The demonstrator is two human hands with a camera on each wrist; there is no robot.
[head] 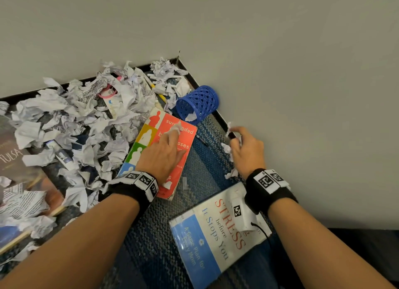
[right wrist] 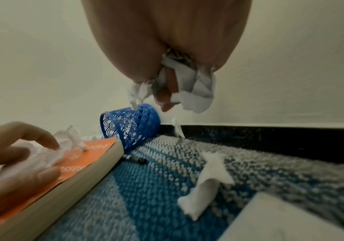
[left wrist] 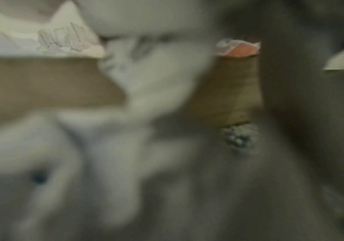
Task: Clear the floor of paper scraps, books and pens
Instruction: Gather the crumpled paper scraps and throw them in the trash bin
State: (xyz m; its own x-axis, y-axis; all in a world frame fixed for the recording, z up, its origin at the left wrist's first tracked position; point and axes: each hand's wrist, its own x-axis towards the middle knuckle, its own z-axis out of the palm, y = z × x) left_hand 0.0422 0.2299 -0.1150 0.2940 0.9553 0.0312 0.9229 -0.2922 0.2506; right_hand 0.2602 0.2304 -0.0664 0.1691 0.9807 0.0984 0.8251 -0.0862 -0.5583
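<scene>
My left hand [head: 174, 131] reaches over the orange book [head: 181, 157] and grips crumpled paper scraps [right wrist: 63, 143] lying on its cover. Close to the wall, my right hand [head: 235, 137] is raised and holds a bunch of paper scraps [right wrist: 193, 83] in its curled fingers. A loose scrap [right wrist: 206, 182] lies on the blue carpet under it. Beside the orange book's edge lies a black pen [head: 201, 139]. A blue and white book [head: 211, 234] lies by my right wrist. The left wrist view is blurred and shows only white paper [left wrist: 146, 78] near the fingers.
A blue mesh pen holder [head: 197, 104] lies on its side against the wall. A big heap of scraps [head: 86, 120] covers the floor at the left, with a yellow pencil [head: 160, 96] and more books [head: 13, 159]. A black skirting [right wrist: 270, 138] runs along the wall.
</scene>
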